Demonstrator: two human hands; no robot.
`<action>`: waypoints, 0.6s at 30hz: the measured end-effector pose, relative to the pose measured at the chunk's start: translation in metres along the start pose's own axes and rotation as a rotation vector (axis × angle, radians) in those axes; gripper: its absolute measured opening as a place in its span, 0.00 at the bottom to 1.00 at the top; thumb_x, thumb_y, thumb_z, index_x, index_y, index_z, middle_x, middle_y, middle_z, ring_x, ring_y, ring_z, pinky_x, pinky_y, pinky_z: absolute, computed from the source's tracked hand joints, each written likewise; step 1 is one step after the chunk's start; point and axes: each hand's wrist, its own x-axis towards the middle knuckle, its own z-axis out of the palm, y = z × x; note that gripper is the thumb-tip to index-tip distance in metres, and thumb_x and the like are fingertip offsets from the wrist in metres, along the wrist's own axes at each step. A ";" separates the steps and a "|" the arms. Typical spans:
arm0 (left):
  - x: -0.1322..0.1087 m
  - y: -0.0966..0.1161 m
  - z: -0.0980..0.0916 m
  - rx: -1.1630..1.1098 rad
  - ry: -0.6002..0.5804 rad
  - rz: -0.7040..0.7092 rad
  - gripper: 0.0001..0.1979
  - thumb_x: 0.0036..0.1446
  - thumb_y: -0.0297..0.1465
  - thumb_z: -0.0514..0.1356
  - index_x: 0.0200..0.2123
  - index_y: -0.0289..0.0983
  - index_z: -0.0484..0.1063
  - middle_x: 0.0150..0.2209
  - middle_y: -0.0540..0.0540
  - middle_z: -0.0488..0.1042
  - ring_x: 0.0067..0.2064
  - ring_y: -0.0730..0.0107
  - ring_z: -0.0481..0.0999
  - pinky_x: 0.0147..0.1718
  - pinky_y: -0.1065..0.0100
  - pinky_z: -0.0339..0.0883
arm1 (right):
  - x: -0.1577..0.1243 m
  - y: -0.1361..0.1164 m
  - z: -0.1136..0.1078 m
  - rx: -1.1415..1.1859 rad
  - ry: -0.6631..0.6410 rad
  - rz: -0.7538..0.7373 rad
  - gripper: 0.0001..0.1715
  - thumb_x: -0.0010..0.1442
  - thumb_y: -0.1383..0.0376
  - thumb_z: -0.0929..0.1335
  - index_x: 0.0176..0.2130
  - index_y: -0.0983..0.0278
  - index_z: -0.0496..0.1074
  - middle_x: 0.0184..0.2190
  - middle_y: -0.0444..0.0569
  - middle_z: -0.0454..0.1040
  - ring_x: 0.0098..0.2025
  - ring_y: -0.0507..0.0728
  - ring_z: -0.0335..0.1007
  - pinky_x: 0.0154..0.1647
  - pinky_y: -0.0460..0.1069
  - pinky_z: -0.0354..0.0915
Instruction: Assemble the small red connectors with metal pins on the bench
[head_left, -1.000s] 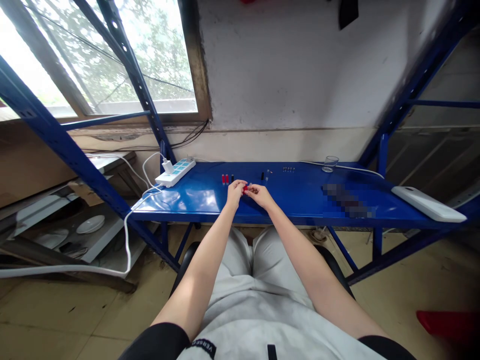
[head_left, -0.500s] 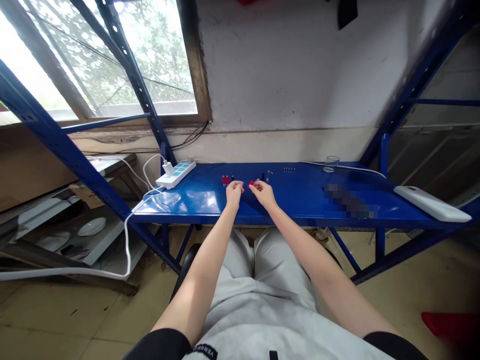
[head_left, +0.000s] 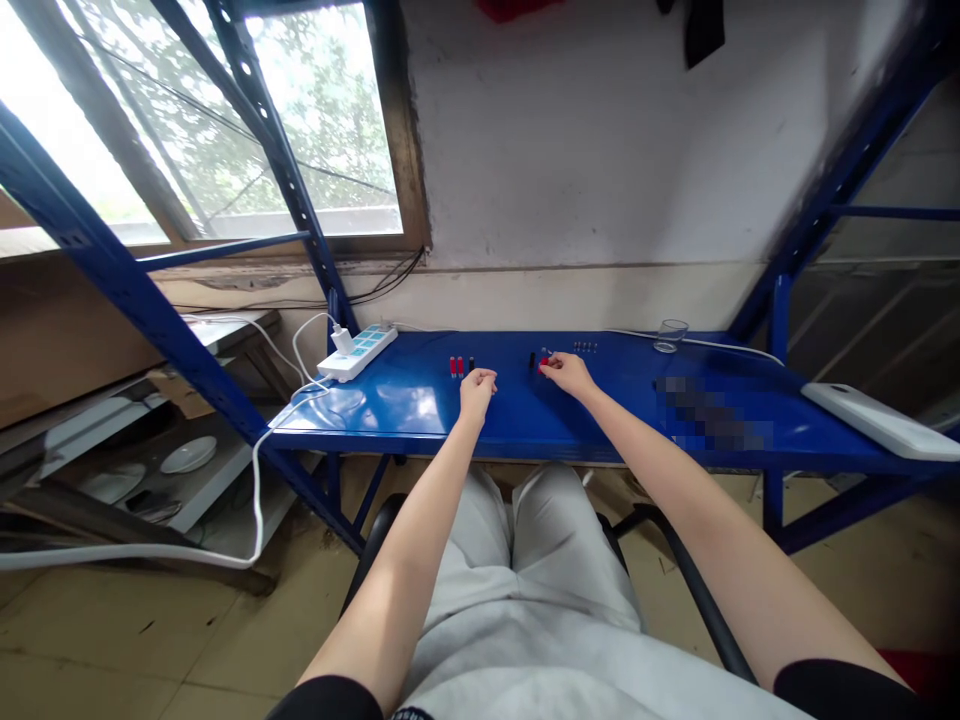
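My right hand (head_left: 568, 374) is closed around a small red piece (head_left: 544, 367) above the blue table, right of a small black cylinder (head_left: 532, 359). Further left, my left hand (head_left: 477, 392) has its fingers pressed together; whatever they hold, if anything, is too small to name. Two red cylinders (head_left: 457, 366) stand side by side just left of that hand, and a black one (head_left: 472, 363) is right behind it. Several tiny metallic pieces (head_left: 585, 347) form a row behind my right hand.
A white power strip (head_left: 358, 353) with a plug and cable lies on the table (head_left: 375, 437) at left. Toward the right are a clear glass (head_left: 670, 336), a pixelated dark object (head_left: 712, 412) and a white flat case (head_left: 881, 420). Blue posts frame both sides.
My right hand has moved right with the red piece, away from my left hand, past the black cylinder. My left hand has barely moved. The view has shifted slightly.
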 end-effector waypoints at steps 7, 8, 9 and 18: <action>-0.001 0.000 -0.001 0.002 -0.020 0.006 0.07 0.46 0.26 0.54 0.29 0.36 0.71 0.19 0.51 0.66 0.22 0.78 0.65 0.20 0.76 0.55 | 0.010 0.024 0.000 -0.044 0.038 -0.002 0.09 0.45 0.61 0.69 0.25 0.66 0.72 0.22 0.49 0.72 0.25 0.54 0.66 0.27 0.48 0.61; -0.001 0.000 -0.001 0.002 -0.019 0.004 0.07 0.46 0.26 0.54 0.28 0.36 0.70 0.19 0.51 0.66 0.22 0.78 0.64 0.20 0.76 0.55 | 0.011 0.023 0.003 -0.040 0.029 -0.003 0.09 0.46 0.61 0.69 0.25 0.66 0.72 0.23 0.49 0.72 0.26 0.54 0.67 0.28 0.49 0.61; -0.001 0.000 -0.001 0.001 -0.019 0.003 0.07 0.46 0.26 0.53 0.28 0.36 0.70 0.19 0.51 0.66 0.21 0.78 0.64 0.20 0.76 0.55 | 0.012 0.021 0.006 -0.039 0.016 -0.005 0.09 0.46 0.61 0.69 0.26 0.66 0.72 0.23 0.50 0.72 0.26 0.55 0.67 0.29 0.49 0.61; -0.004 0.004 -0.001 0.015 -0.029 0.001 0.06 0.46 0.26 0.54 0.28 0.36 0.71 0.19 0.51 0.66 0.22 0.77 0.65 0.21 0.75 0.56 | 0.026 0.013 0.033 -0.107 -0.002 0.004 0.07 0.46 0.63 0.69 0.24 0.65 0.71 0.23 0.49 0.70 0.32 0.57 0.68 0.31 0.50 0.61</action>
